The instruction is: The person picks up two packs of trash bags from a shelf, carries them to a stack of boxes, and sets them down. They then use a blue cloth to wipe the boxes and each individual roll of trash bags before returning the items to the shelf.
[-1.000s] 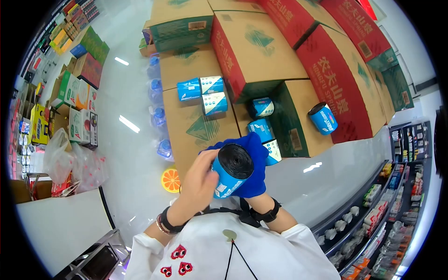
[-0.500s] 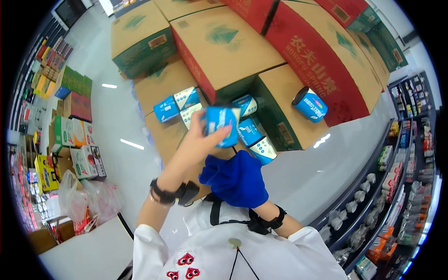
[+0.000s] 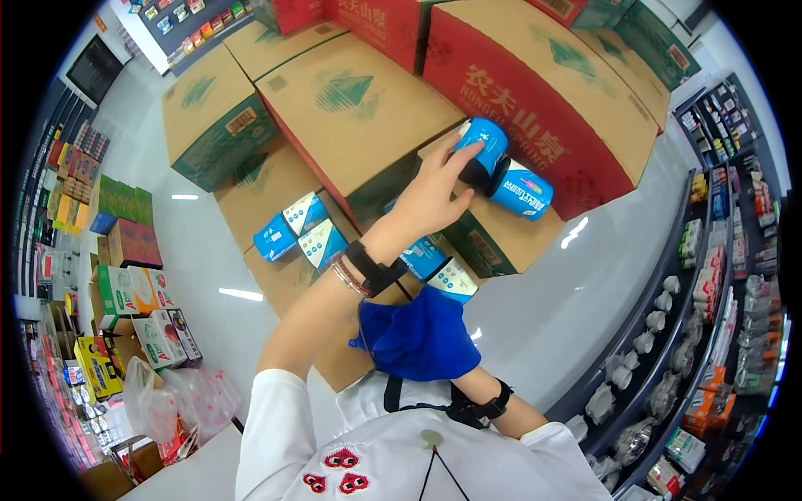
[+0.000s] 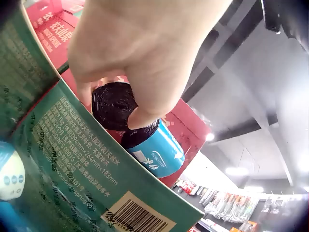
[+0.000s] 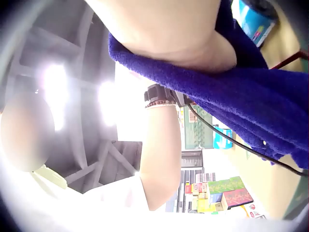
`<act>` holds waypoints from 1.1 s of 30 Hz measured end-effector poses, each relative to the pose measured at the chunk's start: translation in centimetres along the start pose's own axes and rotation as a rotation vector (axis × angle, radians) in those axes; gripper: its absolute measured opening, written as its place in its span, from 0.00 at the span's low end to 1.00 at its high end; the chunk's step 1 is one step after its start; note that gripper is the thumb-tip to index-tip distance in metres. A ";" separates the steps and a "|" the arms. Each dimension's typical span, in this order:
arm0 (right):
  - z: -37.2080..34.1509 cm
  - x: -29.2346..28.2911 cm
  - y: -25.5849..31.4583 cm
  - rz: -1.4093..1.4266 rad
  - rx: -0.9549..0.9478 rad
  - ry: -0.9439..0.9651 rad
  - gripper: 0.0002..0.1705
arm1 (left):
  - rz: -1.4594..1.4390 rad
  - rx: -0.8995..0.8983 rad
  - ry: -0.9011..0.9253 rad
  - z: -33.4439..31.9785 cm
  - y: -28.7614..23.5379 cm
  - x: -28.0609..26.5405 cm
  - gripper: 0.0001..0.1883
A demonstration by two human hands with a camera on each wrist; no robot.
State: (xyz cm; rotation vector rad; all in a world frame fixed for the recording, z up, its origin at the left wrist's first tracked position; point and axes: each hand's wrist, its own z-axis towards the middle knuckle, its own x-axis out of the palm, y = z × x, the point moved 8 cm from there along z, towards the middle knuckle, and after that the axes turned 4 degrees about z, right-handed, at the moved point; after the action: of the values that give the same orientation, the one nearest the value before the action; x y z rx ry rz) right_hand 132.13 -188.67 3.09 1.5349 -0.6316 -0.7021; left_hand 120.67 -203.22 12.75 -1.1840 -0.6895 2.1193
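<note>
My left hand [image 3: 430,196] grips a blue-labelled roll of black plastic bags [image 3: 486,144], fingers over the label and thumb low. It holds the roll over a cardboard carton [image 3: 543,238], right beside another blue bag roll [image 3: 525,190] lying there. In the left wrist view the held roll shows its black coiled end [image 4: 112,105] between thumb and fingers. A blue towel [image 3: 422,338] is bunched over my right hand [image 5: 183,29], hiding its fingers; the hand holds the towel near my body.
Several more bag rolls [image 3: 323,244] lie on lower cartons, some partly behind my left forearm. Taller red and brown cartons [image 3: 359,100] rise behind. Shelves of goods [image 3: 710,309] line the right; stacked boxes [image 3: 125,288] and plastic bags [image 3: 196,392] are on the left.
My left hand has lifted the bag roll away from the towel and carried it forward and right to the roll on the carton. My right hand stays near my body with the towel.
</note>
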 end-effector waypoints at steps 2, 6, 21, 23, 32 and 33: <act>-0.2 0.6 3.3 -0.500 -0.291 0.088 0.11 | -0.017 -0.046 -0.018 -0.7 0.1 -0.8 0.35; 0.0 0.5 -1.2 -0.231 -0.201 0.095 0.14 | -0.041 -0.125 -0.104 -3.3 0.1 -5.0 0.28; 0.5 0.9 -3.6 -0.147 -0.070 0.168 0.16 | 0.689 -0.532 -0.097 -21.4 10.3 -9.7 0.25; -0.1 1.4 -0.7 -0.360 -0.312 0.174 0.20 | 0.634 -0.580 -0.136 -22.0 10.3 -9.5 0.28; -0.9 3.4 4.7 -0.380 -0.423 0.281 0.29 | 0.200 -0.804 -0.176 -26.6 11.5 -8.3 0.45; -0.9 3.8 5.3 -0.373 -0.425 0.284 0.29 | 0.208 -0.807 -0.178 -27.0 11.0 -8.7 0.45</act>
State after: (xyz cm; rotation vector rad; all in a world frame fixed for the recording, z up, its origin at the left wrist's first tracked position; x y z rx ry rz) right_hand 135.36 -191.28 8.13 1.3258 0.0265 -0.8163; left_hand 145.09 -213.10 -2.56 -1.5191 -1.6711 2.1873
